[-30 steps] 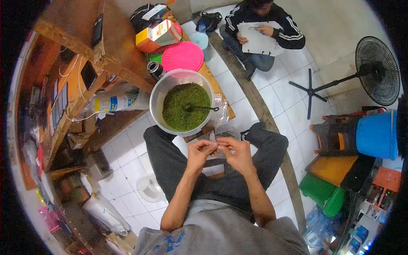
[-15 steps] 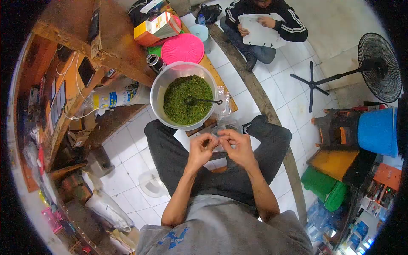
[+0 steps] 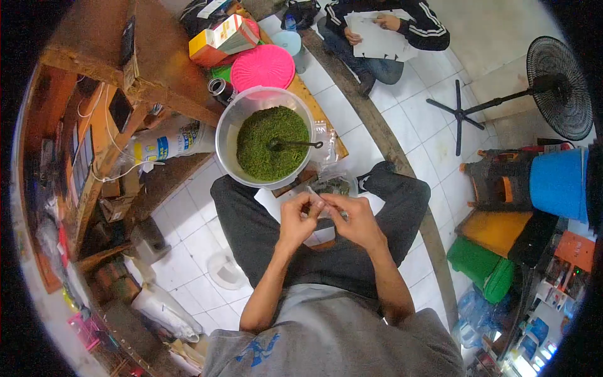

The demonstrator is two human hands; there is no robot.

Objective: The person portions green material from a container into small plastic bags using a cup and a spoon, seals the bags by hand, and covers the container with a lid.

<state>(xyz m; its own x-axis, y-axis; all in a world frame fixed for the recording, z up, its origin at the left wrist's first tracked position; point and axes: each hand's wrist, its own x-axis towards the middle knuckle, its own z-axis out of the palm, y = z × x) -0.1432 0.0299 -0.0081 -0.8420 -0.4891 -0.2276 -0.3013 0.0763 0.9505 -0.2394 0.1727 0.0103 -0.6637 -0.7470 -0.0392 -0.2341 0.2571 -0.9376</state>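
The left hand [image 3: 298,220] and right hand [image 3: 353,220] are meeting over the lap, fingers closing narrowly on a small pale piece [image 3: 311,190], too small to identify. The step appears to be fine fingertip handling; the next move is probably calling for a steady two-handed pinch. Just beyond, a clear container [image 3: 354,185] is sitting; farther, a translucent tub [image 3: 225,143] is holding chopped greens [image 3: 260,141] and a black ladle [image 3: 298,144].

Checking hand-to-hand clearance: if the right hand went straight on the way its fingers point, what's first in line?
Likely the left hand: the right hand points across at it, with hardly any gap showing. Whether they touch, I can't tell from this one view.
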